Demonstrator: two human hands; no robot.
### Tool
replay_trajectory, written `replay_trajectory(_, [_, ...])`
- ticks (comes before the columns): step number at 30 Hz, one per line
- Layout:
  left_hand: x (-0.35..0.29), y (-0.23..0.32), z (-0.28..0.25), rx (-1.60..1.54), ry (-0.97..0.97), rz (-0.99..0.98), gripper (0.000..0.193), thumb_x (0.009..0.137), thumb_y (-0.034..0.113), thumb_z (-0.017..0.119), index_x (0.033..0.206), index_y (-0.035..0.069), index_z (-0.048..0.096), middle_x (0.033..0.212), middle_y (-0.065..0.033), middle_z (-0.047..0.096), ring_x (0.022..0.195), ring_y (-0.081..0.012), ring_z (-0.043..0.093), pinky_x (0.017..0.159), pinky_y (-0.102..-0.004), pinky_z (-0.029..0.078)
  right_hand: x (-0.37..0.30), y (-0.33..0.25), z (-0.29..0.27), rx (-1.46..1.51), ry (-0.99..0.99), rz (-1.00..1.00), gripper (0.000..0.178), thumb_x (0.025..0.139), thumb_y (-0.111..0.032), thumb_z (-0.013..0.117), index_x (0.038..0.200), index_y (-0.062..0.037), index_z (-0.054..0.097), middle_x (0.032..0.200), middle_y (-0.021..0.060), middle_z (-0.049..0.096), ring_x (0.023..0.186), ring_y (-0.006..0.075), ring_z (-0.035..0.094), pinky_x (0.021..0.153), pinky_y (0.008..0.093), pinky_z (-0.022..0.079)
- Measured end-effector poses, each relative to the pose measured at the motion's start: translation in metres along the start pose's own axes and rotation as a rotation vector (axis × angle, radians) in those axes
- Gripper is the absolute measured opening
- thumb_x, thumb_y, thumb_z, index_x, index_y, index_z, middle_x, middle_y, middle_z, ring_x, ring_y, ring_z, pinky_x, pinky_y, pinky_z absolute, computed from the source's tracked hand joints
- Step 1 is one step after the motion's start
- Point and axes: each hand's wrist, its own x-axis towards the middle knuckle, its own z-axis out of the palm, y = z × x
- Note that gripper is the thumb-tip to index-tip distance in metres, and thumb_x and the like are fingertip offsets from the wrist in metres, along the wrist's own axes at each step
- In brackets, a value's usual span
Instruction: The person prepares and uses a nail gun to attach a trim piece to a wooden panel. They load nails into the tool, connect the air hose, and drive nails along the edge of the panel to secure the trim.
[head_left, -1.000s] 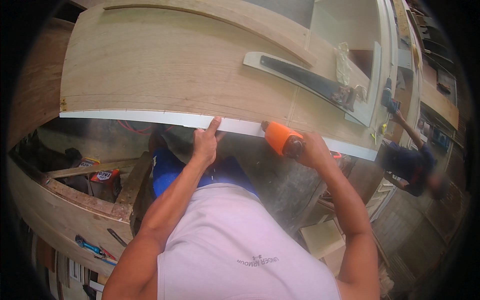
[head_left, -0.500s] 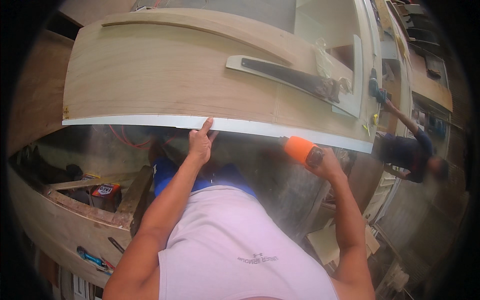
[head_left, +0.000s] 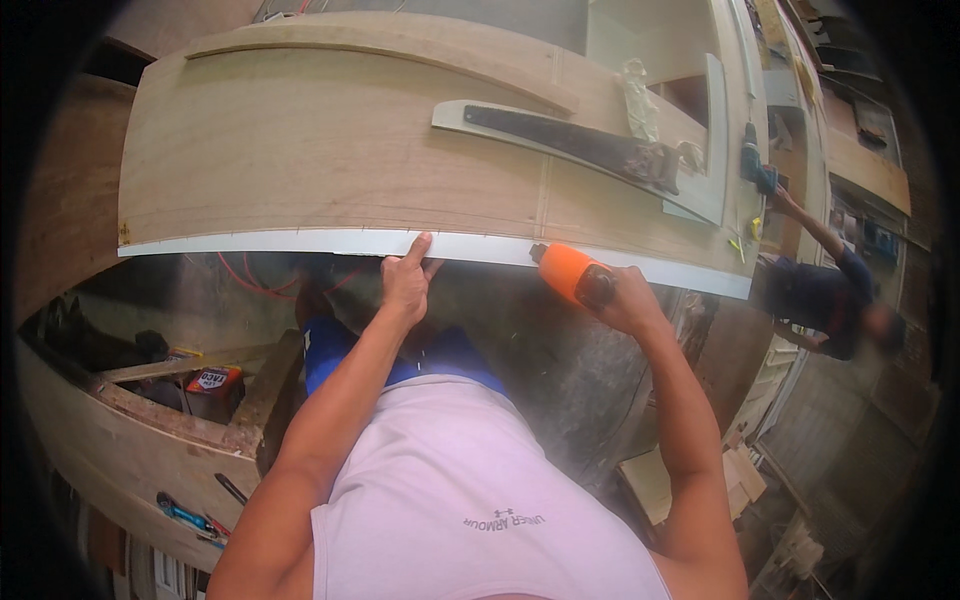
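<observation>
A long white strip runs along the near edge of a wide plywood panel. My left hand pinches this strip, a finger lying on its top face and the others under the edge. To its right, my right hand is closed round an orange nail gun. The gun's dark nose rests at or just over the strip; actual contact cannot be made out. Pencil lines and small marks run along the panel beside the strip.
A handsaw lies on a white L-shaped piece, with a wooden batten beyond. At right, a co-worker's hand holds a drill. Red hose hangs below the panel. A wooden bench stands left.
My right hand has moved left along the strip with the nail gun, closer to my left hand. My left hand keeps its hold. The panel's view has shifted slightly.
</observation>
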Motion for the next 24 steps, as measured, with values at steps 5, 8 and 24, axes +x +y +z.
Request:
replay_trajectory(5, [0.002,-0.004,-0.001,0.01,0.003,0.018,0.028,0.096,0.022,0.075,0.114,0.003,0.064,0.112,-0.0084,0.068,0.108,-0.0198,0.066,0.095,-0.0415,0.057,0.001,0.004,0.001,-0.084,0.01,0.031,0.035,0.073,-0.016,0.076,0.108,-0.0092,0.074,0.089,0.0215,0.072,0.086,0.0427,0.068,0.076,0.0476,0.054])
replay_trajectory(8, [0.026,-0.013,-0.021,0.043,0.083,-0.028,0.029,0.096,0.022,0.075,0.115,0.004,0.063,0.111,-0.0071,0.067,0.104,-0.0198,0.067,0.094,-0.0419,0.058,0.005,-0.003,0.003,-0.094,-0.03,0.052,0.033,0.074,-0.015,0.076,0.106,-0.0087,0.074,0.087,0.0206,0.072,0.085,0.0422,0.069,0.074,0.0467,0.054])
replay_trajectory(24, [0.017,0.165,-0.165,-0.135,0.262,0.363,0.04,0.099,0.034,0.07,0.125,0.006,0.059,0.116,-0.0051,0.062,0.103,-0.019,0.063,0.089,-0.0385,0.057,0.032,-0.166,0.045,0.145,-0.056,-0.058,0.041,0.076,-0.02,0.08,0.115,-0.0082,0.073,0.086,0.0209,0.073,0.085,0.0413,0.07,0.076,0.0443,0.056])
